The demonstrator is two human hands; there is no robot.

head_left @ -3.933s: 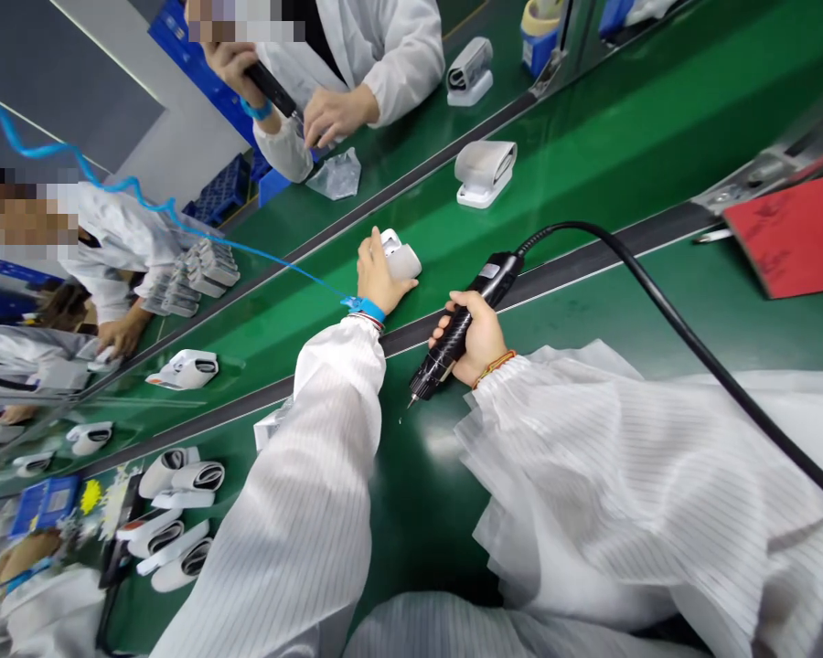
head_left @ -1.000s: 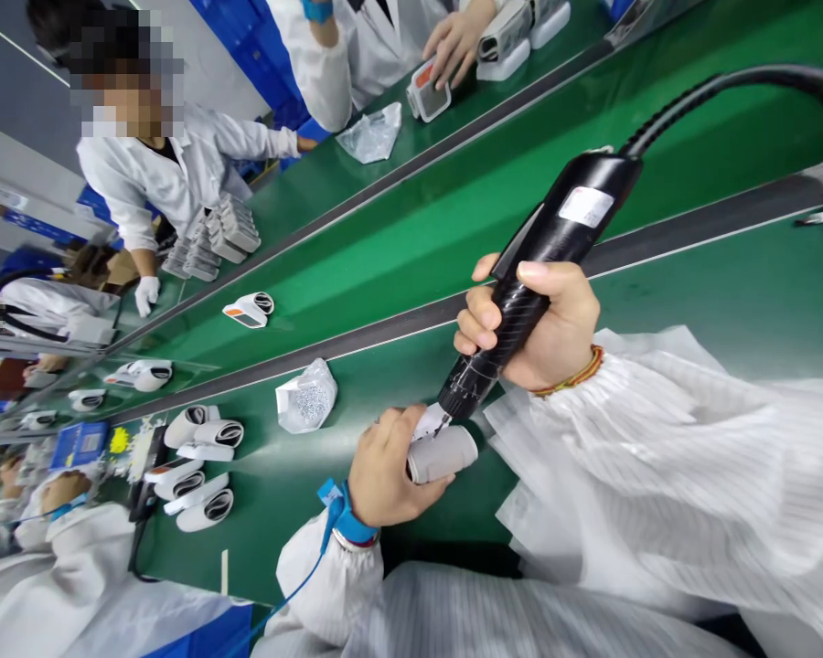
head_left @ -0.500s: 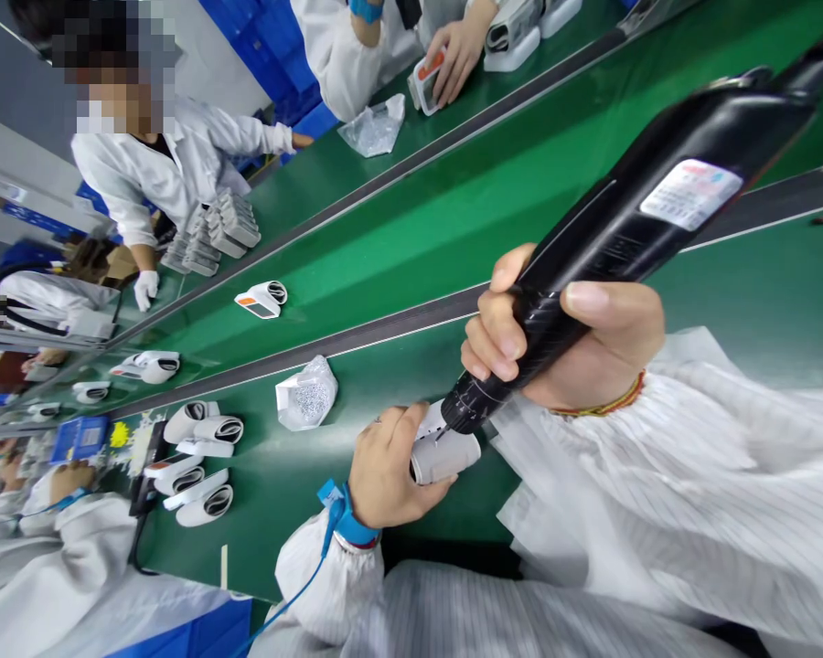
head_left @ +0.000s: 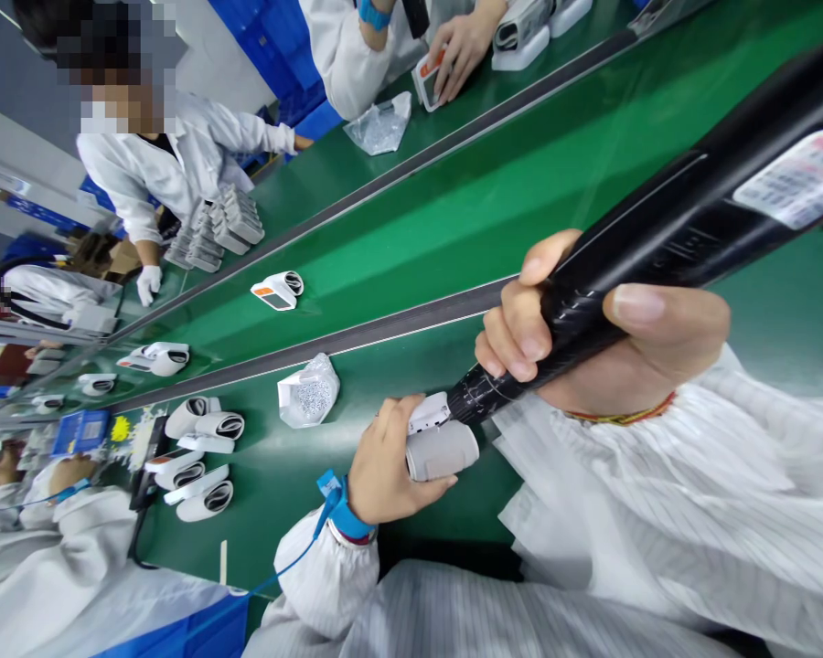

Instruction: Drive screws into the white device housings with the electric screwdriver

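My right hand is wrapped round a black electric screwdriver, its thumb along the top side. The screwdriver slants down to the left, and its nose meets the white housing of a wrist blood pressure monitor; the bit's tip is hidden. My left hand grips this monitor from the left, fingers over the housing and thumb below the rolled grey cuff. A blue strap with a cord circles my left wrist. Left of that hand lies an open plastic bag of small screw-like pieces.
Several more monitors stand on the bench at the left. Others lie on the green conveyor belt, one with an orange button. Across the belt, a co-worker's hand holds a monitor. A blue tray sits farther left.
The screwdriver has tilted flatter, and its nose has shifted from over the cuff onto the white housing. My right hand has moved slightly right. Monitors on the belt have shifted right.
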